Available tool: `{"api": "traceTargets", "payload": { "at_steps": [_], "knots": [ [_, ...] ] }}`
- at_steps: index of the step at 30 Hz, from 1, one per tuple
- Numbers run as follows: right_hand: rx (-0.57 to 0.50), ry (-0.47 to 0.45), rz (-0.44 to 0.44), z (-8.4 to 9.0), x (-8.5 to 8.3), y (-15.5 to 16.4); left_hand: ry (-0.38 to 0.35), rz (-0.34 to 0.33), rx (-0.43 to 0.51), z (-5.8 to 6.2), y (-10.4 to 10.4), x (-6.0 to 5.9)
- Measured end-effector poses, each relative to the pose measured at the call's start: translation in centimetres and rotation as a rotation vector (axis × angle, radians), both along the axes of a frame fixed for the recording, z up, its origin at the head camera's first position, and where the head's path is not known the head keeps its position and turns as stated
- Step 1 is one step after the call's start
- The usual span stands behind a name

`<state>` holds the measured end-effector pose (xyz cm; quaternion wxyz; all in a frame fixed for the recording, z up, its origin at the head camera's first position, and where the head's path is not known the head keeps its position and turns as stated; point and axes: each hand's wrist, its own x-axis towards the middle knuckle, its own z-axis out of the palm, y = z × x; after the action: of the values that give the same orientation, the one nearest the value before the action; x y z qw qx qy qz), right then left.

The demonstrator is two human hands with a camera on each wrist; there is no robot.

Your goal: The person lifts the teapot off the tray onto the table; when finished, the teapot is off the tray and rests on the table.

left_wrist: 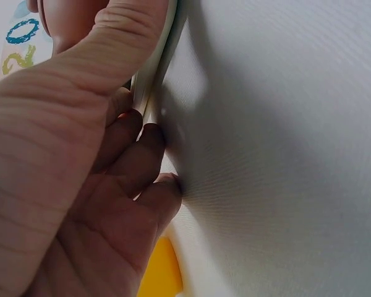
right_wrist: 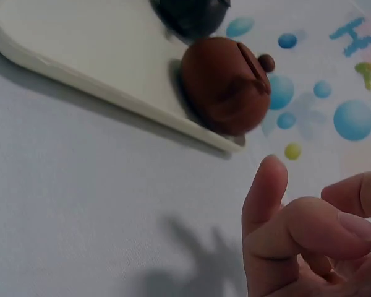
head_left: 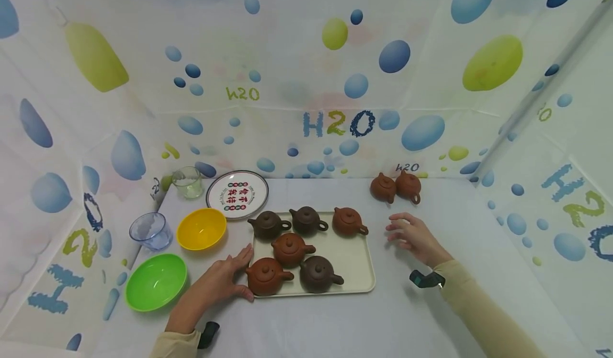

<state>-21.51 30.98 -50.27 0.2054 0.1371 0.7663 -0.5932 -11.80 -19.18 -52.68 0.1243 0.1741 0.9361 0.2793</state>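
A cream tray holds several small clay teapots: dark brown ones, such as the dark teapot at the front, and reddish-brown ones, such as the teapot at its back right. My left hand grips the tray's front left corner, thumb along the front edge and fingers along the left side. In the left wrist view its bent fingers lie against the tray's rim. My right hand hovers right of the tray, fingers loosely bent and holding nothing. Beyond it, two reddish-brown teapots stand on the table.
Left of the tray are a yellow bowl, a green bowl, a bluish glass and a clear glass. A white plate with printed characters lies behind the tray. Patterned curtains enclose the white table.
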Motion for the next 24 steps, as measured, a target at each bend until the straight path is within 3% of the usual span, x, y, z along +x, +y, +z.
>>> {"api": "traceTargets", "payload": {
  "at_steps": [2, 5, 9, 15, 20, 24],
  "knots": [
    [-0.005, 0.007, 0.037, 0.1, 0.2, -0.6, 0.017, -0.005, 0.01, -1.1, -0.4, -0.3],
    [-0.015, 0.019, 0.105, 0.3, 0.4, -1.4, 0.022, -0.011, 0.022, -1.2, -0.5, -0.4],
    [-0.025, 0.008, 0.181, 0.3, 0.7, -2.6, -0.001, -0.002, 0.0, 0.6, 0.1, 0.2],
    [-0.02, -0.004, 0.244, -0.1, 0.8, -3.9, 0.011, -0.005, -0.017, 0.9, 0.3, 0.3],
    [-0.042, 0.006, 0.282, -0.6, 0.5, -4.8, 0.041, -0.023, 0.005, 0.5, 0.0, 0.2],
    [-0.044, 0.024, 0.294, -0.8, 0.2, -5.4, 0.059, -0.031, 0.031, -0.8, -0.5, -0.1]
  ]
}}
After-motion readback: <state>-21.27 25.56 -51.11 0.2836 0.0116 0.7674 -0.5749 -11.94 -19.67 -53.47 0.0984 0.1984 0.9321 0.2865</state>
